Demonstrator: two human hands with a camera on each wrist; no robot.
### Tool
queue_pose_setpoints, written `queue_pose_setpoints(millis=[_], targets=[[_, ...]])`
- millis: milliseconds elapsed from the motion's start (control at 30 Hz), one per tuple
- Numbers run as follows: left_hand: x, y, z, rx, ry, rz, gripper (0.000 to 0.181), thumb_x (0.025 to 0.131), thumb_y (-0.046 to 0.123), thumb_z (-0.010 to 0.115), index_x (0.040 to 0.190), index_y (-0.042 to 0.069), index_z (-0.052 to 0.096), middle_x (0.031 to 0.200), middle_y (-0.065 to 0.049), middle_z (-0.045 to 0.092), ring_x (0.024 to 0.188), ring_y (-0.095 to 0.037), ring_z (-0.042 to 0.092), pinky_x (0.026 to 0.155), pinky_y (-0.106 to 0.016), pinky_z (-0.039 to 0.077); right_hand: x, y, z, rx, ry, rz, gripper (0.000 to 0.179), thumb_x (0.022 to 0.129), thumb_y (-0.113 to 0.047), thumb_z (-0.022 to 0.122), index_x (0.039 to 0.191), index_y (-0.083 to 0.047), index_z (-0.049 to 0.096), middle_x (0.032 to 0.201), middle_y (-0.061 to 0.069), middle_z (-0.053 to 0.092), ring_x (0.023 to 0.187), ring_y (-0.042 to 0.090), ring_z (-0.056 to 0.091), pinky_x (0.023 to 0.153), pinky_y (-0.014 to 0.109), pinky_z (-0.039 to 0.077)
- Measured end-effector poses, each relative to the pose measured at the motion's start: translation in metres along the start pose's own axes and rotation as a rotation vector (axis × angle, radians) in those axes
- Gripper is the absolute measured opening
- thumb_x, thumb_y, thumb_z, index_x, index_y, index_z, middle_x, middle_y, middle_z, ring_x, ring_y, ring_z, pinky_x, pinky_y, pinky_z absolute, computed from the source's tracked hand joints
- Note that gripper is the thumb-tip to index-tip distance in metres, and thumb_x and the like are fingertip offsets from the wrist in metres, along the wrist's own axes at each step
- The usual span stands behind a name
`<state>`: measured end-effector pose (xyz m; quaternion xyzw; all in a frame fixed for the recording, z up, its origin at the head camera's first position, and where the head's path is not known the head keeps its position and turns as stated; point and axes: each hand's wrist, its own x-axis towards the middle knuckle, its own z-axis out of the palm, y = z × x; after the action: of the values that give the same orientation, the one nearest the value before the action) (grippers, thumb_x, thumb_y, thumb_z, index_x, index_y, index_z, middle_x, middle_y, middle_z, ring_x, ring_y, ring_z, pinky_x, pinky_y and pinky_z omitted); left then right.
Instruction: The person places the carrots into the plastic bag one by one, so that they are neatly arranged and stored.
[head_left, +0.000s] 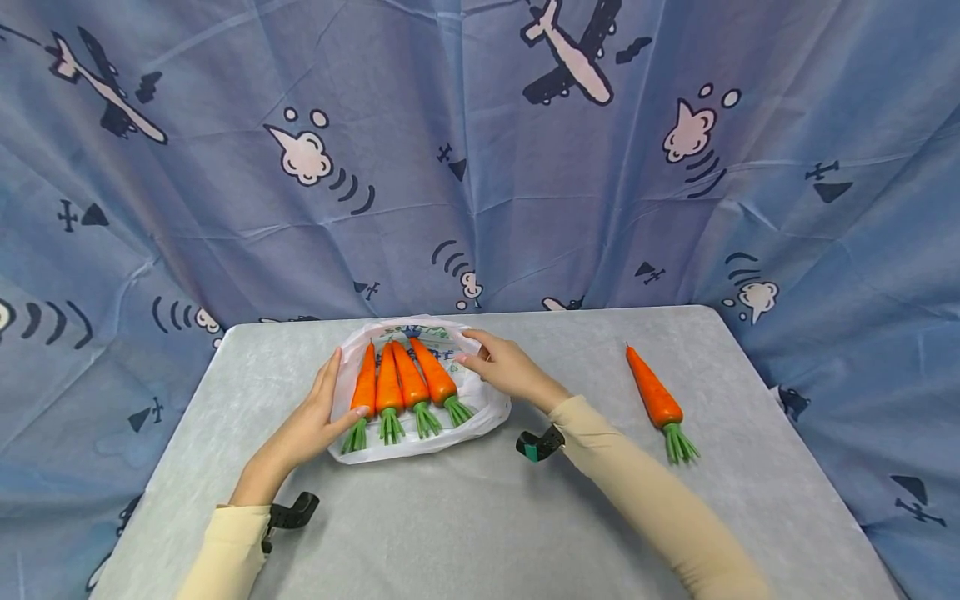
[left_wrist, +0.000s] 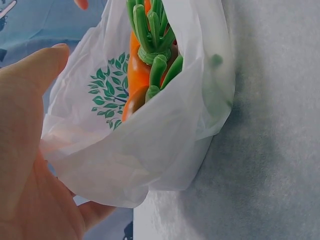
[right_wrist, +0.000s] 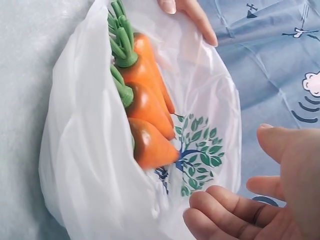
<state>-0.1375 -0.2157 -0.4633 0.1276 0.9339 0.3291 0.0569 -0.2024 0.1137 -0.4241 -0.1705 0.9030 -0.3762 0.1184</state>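
A white plastic bag (head_left: 491, 410) lies with its mouth spread wide. Inside, several orange carrots (head_left: 409, 377) sit side by side, green stem tops toward the person. My left hand (head_left: 300, 427) rests along the bag's left side, fingers straight, thumb over the leftmost carrot in the head view. In the left wrist view those fingers pass partly behind the bag wall (left_wrist: 130, 165). At the upper right rim is my right hand (head_left: 513, 371), its fingers loosely bent and the thumb apart. The right wrist view has its fingertips (right_wrist: 205, 212) against the plastic by a green leaf print (right_wrist: 202, 150).
One more carrot (head_left: 656, 398) lies alone on the right of the grey table (head_left: 420, 533), stems toward the person. A blue curtain (head_left: 390, 167) with airplane prints hangs behind the table's far edge. Black wrist cameras (head_left: 295, 510) jut from both forearms.
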Motion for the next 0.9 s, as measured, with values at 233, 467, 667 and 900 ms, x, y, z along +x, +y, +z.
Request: queue_pose_setpoints(millis=[233, 467, 667, 900], targets=[[-0.001, 0.001, 0.000, -0.006, 0.000, 0.000, 0.103, 0.095, 0.053, 0.059, 0.159, 0.021, -0.015, 0.167, -0.020, -0.003, 0.149, -0.050, 0.019, 0.115, -0.068, 0.025, -0.010, 0.003, -0.010, 0.021, 0.016, -0.020, 0.059, 0.099, -0.040, 0.058, 0.151, -0.016, 0.042, 0.087, 0.012, 0.065, 0.069, 0.015, 0.058, 0.060, 0.026, 0.049], [-0.001, 0.001, 0.000, 0.001, 0.005, 0.005, 0.102, 0.095, 0.048, 0.061, 0.159, 0.020, -0.014, 0.167, -0.020, -0.002, 0.148, -0.051, 0.020, 0.115, -0.069, 0.026, -0.020, 0.010, -0.018, 0.025, 0.036, -0.031, 0.060, 0.099, -0.038, 0.059, 0.150, -0.013, 0.042, 0.088, 0.013, 0.066, 0.069, 0.013, 0.058, 0.062, 0.026, 0.050], [-0.001, -0.001, 0.002, 0.000, -0.003, 0.000, 0.103, 0.095, 0.052, 0.059, 0.159, 0.020, -0.015, 0.167, -0.020, -0.004, 0.149, -0.050, 0.019, 0.115, -0.068, 0.026, -0.028, 0.016, -0.024, 0.032, 0.032, -0.027, 0.057, 0.100, -0.038, 0.058, 0.150, -0.015, 0.043, 0.092, 0.016, 0.068, 0.070, 0.014, 0.059, 0.064, 0.027, 0.051], [-0.001, 0.000, 0.002, 0.011, -0.005, -0.009, 0.102, 0.095, 0.053, 0.058, 0.158, 0.024, -0.017, 0.167, -0.020, -0.003, 0.148, -0.051, 0.020, 0.114, -0.069, 0.026, -0.038, 0.026, -0.033, 0.031, 0.056, -0.021, 0.055, 0.100, -0.036, 0.058, 0.150, -0.018, 0.043, 0.093, 0.017, 0.067, 0.070, 0.016, 0.059, 0.064, 0.029, 0.050]])
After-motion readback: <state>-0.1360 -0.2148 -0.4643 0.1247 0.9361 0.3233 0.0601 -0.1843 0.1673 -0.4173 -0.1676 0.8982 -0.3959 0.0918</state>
